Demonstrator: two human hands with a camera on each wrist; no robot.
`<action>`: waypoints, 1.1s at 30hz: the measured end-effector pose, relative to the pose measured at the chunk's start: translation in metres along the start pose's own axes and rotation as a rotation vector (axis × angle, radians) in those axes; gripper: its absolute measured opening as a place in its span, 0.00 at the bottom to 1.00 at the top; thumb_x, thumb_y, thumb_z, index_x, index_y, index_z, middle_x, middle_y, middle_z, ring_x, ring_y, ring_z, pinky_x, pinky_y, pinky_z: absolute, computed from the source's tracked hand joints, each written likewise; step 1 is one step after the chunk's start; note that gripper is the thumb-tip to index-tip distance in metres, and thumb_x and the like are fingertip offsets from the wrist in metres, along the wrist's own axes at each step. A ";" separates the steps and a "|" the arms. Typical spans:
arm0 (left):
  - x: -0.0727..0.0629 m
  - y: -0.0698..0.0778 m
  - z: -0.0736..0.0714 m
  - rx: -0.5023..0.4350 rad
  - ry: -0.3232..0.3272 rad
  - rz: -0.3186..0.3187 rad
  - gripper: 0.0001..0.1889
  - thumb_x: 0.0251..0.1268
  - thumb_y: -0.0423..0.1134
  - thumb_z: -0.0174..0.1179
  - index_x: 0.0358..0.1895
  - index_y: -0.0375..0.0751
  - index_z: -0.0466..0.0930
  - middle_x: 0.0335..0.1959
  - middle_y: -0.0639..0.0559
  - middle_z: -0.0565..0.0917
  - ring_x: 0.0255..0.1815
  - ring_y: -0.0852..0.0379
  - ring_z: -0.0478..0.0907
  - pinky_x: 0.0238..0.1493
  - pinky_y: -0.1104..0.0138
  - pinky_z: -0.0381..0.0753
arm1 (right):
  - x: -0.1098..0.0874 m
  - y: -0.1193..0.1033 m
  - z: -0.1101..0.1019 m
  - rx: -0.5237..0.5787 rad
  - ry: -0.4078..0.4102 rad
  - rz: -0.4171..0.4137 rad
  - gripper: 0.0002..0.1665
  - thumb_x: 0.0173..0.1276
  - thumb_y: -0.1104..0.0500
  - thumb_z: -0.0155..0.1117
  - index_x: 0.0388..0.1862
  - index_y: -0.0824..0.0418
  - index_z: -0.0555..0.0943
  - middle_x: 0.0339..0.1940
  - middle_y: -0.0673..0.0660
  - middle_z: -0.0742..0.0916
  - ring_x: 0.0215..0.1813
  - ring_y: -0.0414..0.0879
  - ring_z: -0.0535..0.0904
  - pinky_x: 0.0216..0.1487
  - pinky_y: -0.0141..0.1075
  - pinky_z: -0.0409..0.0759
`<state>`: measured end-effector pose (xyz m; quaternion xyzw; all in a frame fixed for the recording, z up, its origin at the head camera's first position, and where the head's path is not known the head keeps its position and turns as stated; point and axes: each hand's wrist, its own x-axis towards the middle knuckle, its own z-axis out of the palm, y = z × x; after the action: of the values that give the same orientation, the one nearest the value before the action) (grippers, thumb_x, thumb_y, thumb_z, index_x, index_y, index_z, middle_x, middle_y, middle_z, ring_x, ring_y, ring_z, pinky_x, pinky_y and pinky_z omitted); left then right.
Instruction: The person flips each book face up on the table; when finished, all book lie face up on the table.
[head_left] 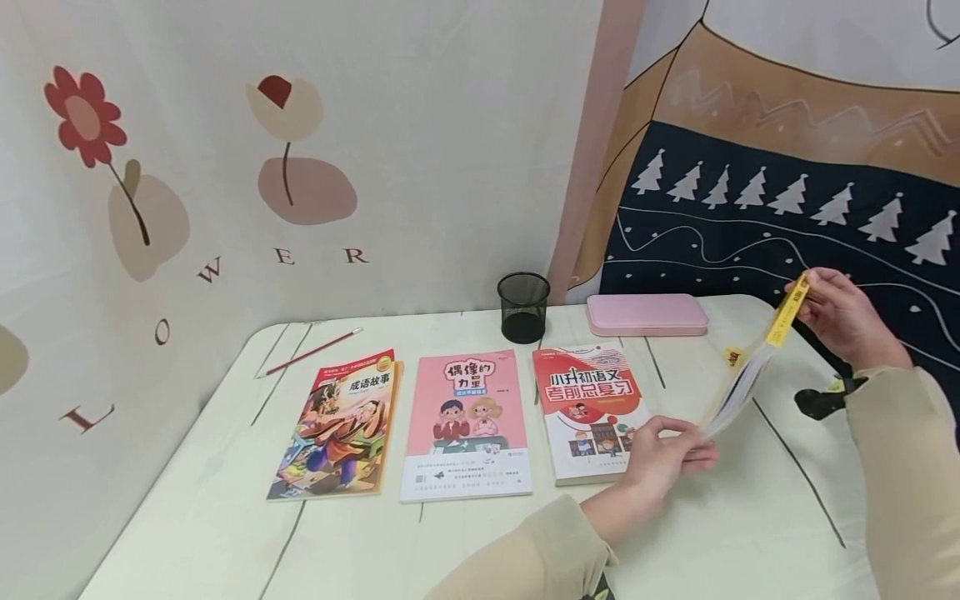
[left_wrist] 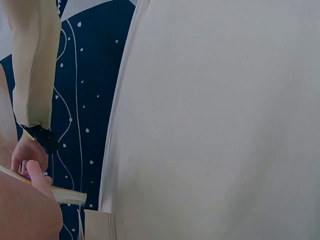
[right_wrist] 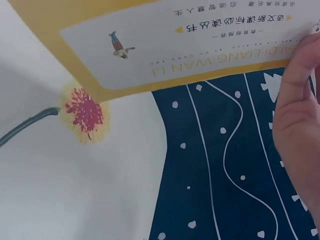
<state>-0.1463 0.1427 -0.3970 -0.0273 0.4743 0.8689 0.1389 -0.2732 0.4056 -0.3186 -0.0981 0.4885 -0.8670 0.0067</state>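
Observation:
A thin book with a yellow spine point(head_left: 789, 310) is held tilted above the right side of the table, its page edges facing the head camera. My right hand point(head_left: 843, 312) grips it at the upper end by the spine. Lower down, my left hand point(head_left: 663, 458) pinches the near corner, thumb and fingers on either side. In the right wrist view the yellow-bordered cover point(right_wrist: 215, 45) carries printed characters, with my right hand point(right_wrist: 300, 110) at its edge. The left wrist view catches just part of the book point(left_wrist: 70, 196) beyond my left thumb point(left_wrist: 37, 175).
Three books lie in a row: an idiom-story book point(head_left: 341, 425), a pink-and-white book point(head_left: 467, 425) and a red-and-white book point(head_left: 588, 412). Behind them stand a black mesh pen holder point(head_left: 523, 308) and a pink pencil case point(head_left: 647, 315). A red pencil point(head_left: 315, 351) lies at back left.

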 end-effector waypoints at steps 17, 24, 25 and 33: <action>-0.003 -0.002 0.001 -0.012 -0.051 -0.003 0.03 0.56 0.27 0.56 0.33 0.32 0.71 0.28 0.29 0.79 0.32 0.38 0.78 0.30 0.63 0.80 | -0.002 -0.002 0.003 -0.235 0.111 0.060 0.06 0.64 0.59 0.54 0.40 0.57 0.75 0.30 0.52 0.79 0.25 0.43 0.72 0.29 0.28 0.73; -0.002 -0.004 0.003 0.025 -0.059 0.003 0.07 0.54 0.27 0.58 0.33 0.37 0.69 0.27 0.31 0.79 0.30 0.40 0.79 0.28 0.63 0.80 | -0.004 -0.003 0.000 -0.346 0.215 0.126 0.11 0.60 0.54 0.58 0.41 0.53 0.72 0.31 0.49 0.76 0.26 0.41 0.72 0.30 0.24 0.73; -0.001 -0.005 0.003 0.026 -0.053 0.005 0.08 0.53 0.27 0.58 0.33 0.37 0.69 0.26 0.31 0.80 0.30 0.40 0.79 0.28 0.63 0.80 | -0.004 -0.003 0.000 -0.356 0.224 0.134 0.12 0.60 0.53 0.59 0.41 0.52 0.72 0.32 0.49 0.75 0.27 0.41 0.71 0.31 0.24 0.73; 0.002 -0.007 0.005 0.126 -0.004 0.010 0.12 0.50 0.24 0.60 0.32 0.39 0.67 0.20 0.39 0.80 0.25 0.40 0.79 0.25 0.62 0.80 | -0.002 0.000 -0.003 -0.494 0.297 0.206 0.23 0.52 0.46 0.64 0.44 0.51 0.69 0.36 0.48 0.72 0.30 0.39 0.70 0.33 0.23 0.73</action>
<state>-0.1456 0.1505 -0.4007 -0.0145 0.5278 0.8381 0.1370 -0.2719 0.4088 -0.3206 0.0811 0.6875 -0.7217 -0.0010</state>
